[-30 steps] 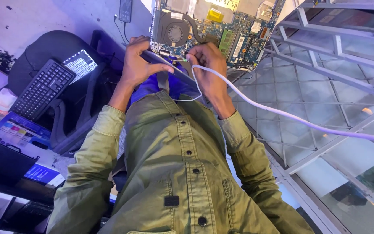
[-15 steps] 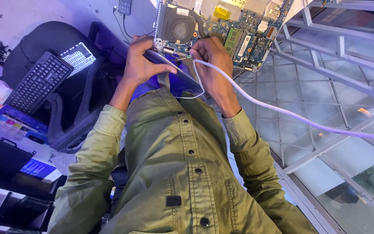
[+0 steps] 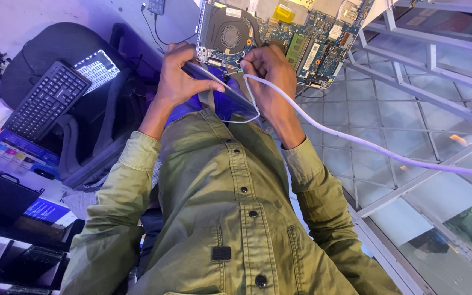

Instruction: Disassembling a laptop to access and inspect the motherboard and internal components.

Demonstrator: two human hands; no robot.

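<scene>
I am holding both arms stretched forward, olive sleeves rolled back just above the wrists. My left hand (image 3: 180, 76) is curling palm-inward, thumb lying flat and pressing along the top, its grip closing. My right hand (image 3: 269, 74) is sitting close beside it, knuckles up, fingers bunching into a tight pinching grip, wrist bending slightly.

Glossy white plastic cable (image 3: 356, 143); matt olive cloth shirt (image 3: 230, 218)

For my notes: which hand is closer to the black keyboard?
Left. The left hand is right of the black keyboard, apart from it; the right hand is farther right, by the circuit board.
</scene>
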